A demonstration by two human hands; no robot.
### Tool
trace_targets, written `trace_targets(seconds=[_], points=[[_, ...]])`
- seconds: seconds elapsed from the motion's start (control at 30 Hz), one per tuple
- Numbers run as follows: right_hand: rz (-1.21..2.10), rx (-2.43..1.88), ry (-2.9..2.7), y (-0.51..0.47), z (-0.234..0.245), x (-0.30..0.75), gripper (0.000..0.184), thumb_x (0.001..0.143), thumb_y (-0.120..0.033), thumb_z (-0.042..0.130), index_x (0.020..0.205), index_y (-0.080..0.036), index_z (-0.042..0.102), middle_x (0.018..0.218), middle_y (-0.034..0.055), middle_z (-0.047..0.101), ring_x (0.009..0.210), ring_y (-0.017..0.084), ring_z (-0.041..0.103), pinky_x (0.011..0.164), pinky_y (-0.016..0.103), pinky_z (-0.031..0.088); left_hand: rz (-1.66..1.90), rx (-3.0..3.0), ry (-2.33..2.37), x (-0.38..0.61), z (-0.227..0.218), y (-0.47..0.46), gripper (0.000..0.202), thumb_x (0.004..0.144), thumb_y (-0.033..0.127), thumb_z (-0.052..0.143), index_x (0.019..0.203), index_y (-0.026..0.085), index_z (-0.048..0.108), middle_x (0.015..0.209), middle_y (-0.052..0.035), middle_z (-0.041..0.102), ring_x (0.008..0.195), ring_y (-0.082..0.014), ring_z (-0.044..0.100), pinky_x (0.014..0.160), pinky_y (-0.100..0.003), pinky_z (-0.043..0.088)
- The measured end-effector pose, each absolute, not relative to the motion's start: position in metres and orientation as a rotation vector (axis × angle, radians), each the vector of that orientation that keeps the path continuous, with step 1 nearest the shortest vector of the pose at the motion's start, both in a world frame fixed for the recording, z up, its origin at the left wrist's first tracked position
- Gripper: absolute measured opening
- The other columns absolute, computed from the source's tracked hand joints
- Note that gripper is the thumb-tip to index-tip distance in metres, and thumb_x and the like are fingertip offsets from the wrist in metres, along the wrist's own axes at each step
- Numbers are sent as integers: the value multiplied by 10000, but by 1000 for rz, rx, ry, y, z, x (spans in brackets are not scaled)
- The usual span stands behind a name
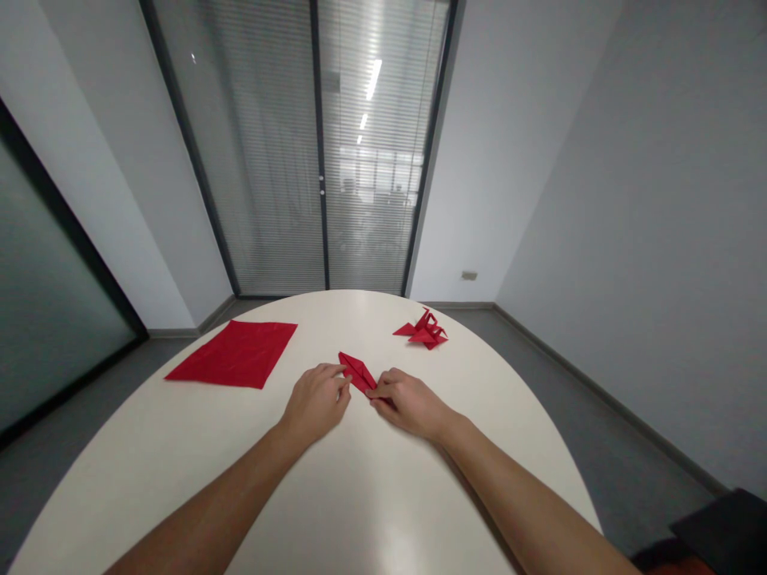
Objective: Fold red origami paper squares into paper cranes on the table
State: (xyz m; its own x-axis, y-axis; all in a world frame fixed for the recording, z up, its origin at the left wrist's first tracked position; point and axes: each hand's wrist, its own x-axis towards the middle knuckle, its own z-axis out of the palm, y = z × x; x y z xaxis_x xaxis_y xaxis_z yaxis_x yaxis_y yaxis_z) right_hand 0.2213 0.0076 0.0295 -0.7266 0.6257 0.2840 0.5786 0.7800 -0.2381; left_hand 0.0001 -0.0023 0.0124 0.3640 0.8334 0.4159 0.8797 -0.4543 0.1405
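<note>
Fingers of the right hand (pixel 412 403) pinch the near end of a folded red paper (pixel 358 372); the left hand's (pixel 315 401) fingers touch its left side, gripping or not, I can't tell. It lies inward from the table's (pixel 359 511) far edge.

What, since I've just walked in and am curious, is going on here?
A person's right hand has its grip on the near-right end of a folded red paper on the white table; the left hand is at its left edge. A red sheet lies spread out to the left; red crane-like origami sits farther back on the right.
</note>
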Motion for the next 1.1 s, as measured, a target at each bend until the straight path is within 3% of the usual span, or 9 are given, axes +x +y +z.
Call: trace_targets(seconds=[0.17, 0.3, 0.4, 0.67, 0.97, 1.1], points=[[208, -906, -2595, 8, 26, 221, 216, 971, -222, 543, 1041, -200, 747, 932, 74, 675, 928, 197, 607, 832, 295, 475, -727, -2426, -1581, -2, 13, -1, 342, 937, 169, 444, 1133, 163, 724, 1270, -135, 678, 1159, -293, 610, 1002, -484, 490], [240, -871, -2575, 9, 26, 220, 217, 963, -205, 543, 1056, -200, 739, 1024, 76, 692, 984, 196, 617, 896, 300, 485, -776, -2686, -1312, 1, 12, -4, 460, 926, 127, 424, 1352, 184, 587, 1451, -93, 559, 1350, -253, 488, 1168, -501, 339], [258, -840, -2589, 10, 28, 221, 222, 952, -197, 551, 1072, -200, 738, 1070, 80, 701, 1018, 201, 618, 918, 304, 486, -697, -2898, -1222, 4, 7, -4, 550, 914, 105, 414, 1450, 206, 482, 1512, -72, 494, 1416, -231, 419, 1185, -485, 322], [244, -845, -2638, 10, 33, 223, 200, 932, -203, 572, 1014, -200, 754, 962, 72, 706, 929, 198, 631, 848, 292, 484, -535, -2777, -1508, 6, -3, 0, 511, 933, 157, 398, 1434, 192, 493, 1523, -106, 475, 1432, -242, 403, 1166, -501, 315], [241, -851, -2614, 12, 33, 223, 218, 912, -143, 562, 1023, -204, 739, 1008, 68, 725, 962, 198, 640, 888, 307, 485, -716, -2547, -1575, 6, -4, -4, 465, 913, 220, 502, 1373, 171, 546, 1456, -151, 542, 1393, -308, 441, 1165, -547, 301], [255, -833, -2587, 15, 28, 224, 275, 881, -76, 542, 1039, -202, 729, 1038, 58, 737, 987, 203, 641, 924, 326, 480, -765, -2652, -1448, 4, 2, -4, 437, 884, 167, 517, 1315, 194, 589, 1485, -109, 519, 1403, -288, 430, 1173, -524, 308]])
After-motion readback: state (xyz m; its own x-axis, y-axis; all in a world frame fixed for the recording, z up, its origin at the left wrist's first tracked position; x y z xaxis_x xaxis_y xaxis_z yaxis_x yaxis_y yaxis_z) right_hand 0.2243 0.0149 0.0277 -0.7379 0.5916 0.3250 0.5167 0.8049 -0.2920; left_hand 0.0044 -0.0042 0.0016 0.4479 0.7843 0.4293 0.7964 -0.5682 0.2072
